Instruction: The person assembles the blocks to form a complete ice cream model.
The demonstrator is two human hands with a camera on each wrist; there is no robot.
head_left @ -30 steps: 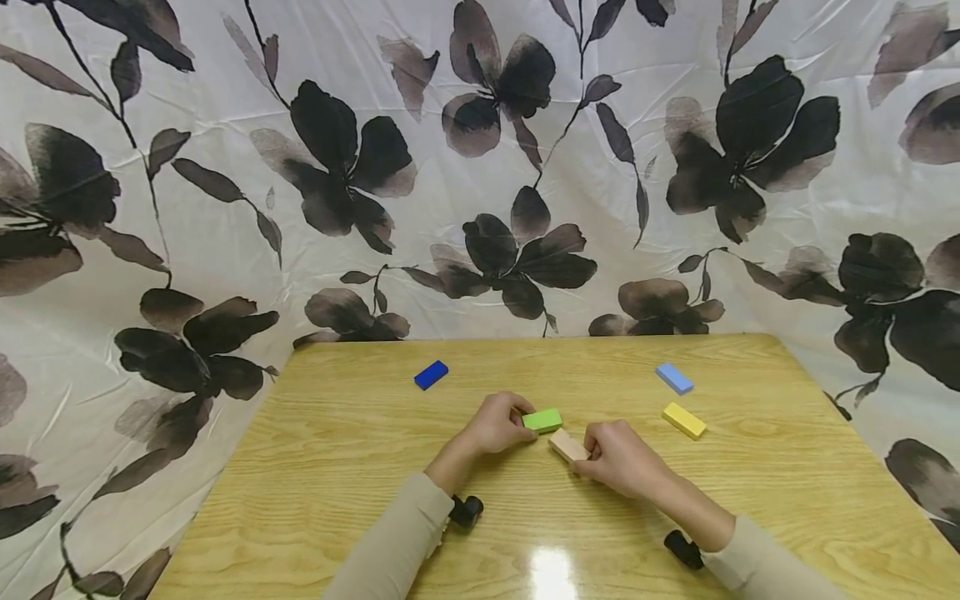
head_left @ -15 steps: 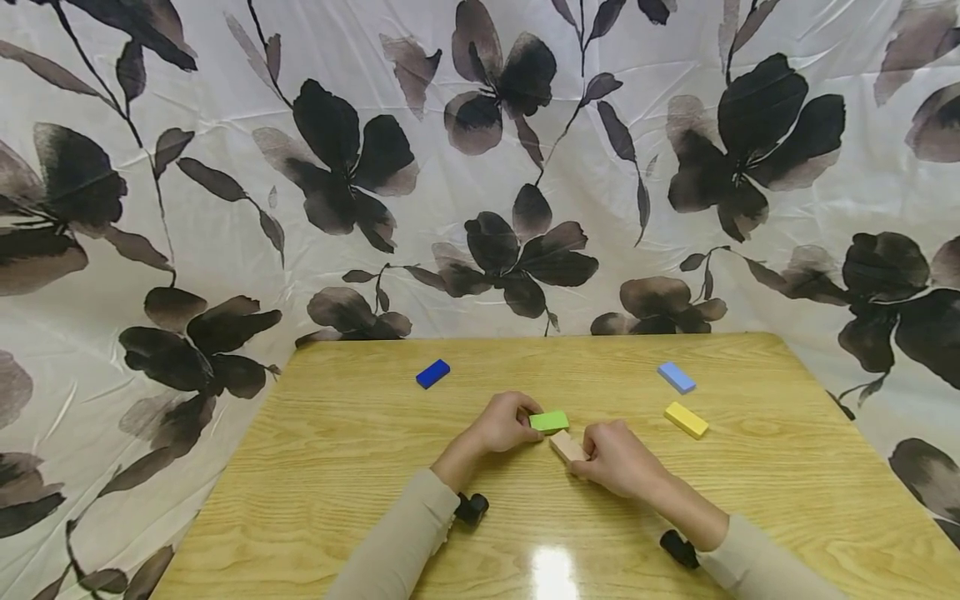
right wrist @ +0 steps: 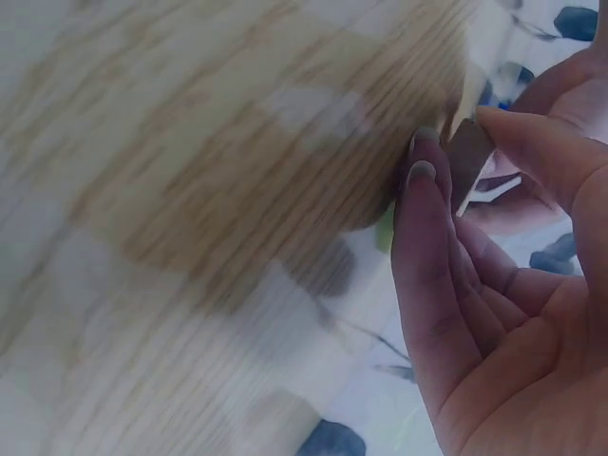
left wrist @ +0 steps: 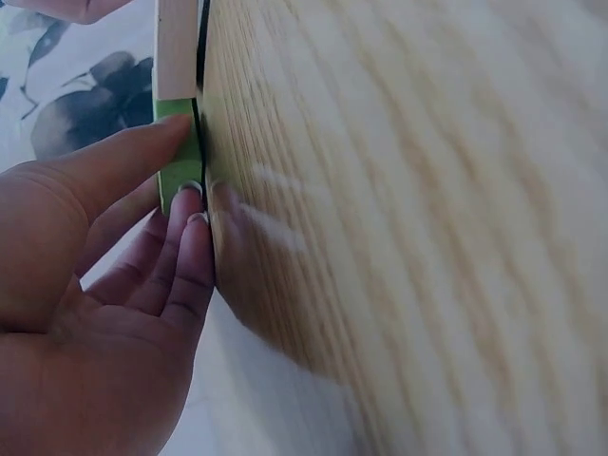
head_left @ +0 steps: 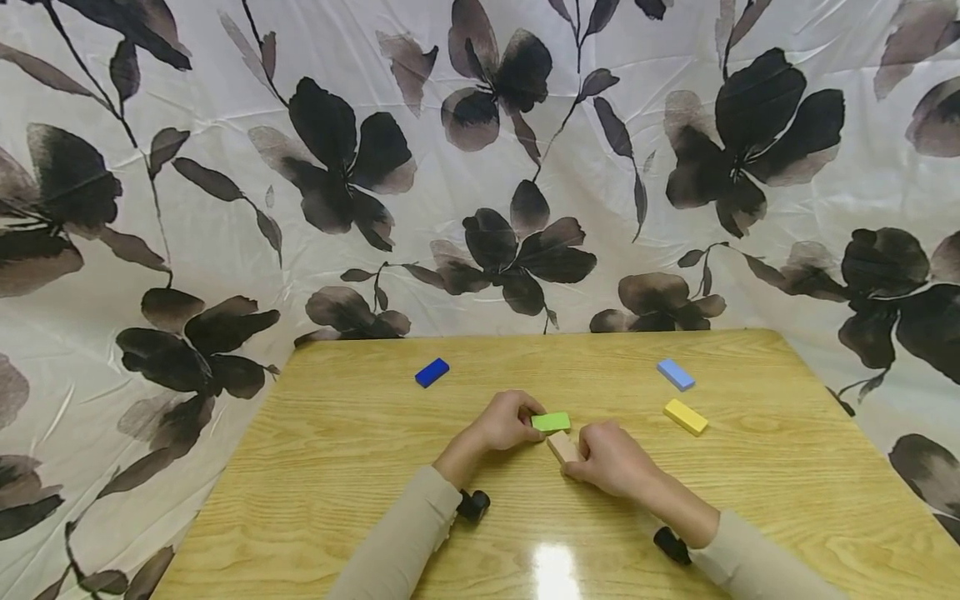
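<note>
My left hand [head_left: 508, 423] pinches the left end of a lime-green rectangular block [head_left: 552, 422] near the middle of the table. In the left wrist view the thumb lies across one side of the green block [left wrist: 180, 157], with fingertips at its lower end. A pale wooden block [head_left: 562, 447] is gripped between the thumb and fingers of my right hand [head_left: 613, 458]. Its far end lies right at the front edge of the green one, and it slants toward my right hand. The right wrist view shows mostly the shaded end of the wooden block [right wrist: 468, 157].
A dark blue block [head_left: 432, 372] lies at the back left of the wooden table [head_left: 337, 467]. At the back right are a light blue block [head_left: 676, 375] and, nearer, a yellow block [head_left: 686, 417]. A floral cloth [head_left: 510, 167] hangs behind the table.
My left hand has slid the green block a little to the right. My right hand has shifted slightly left with the wooden block. The other blocks stay put.
</note>
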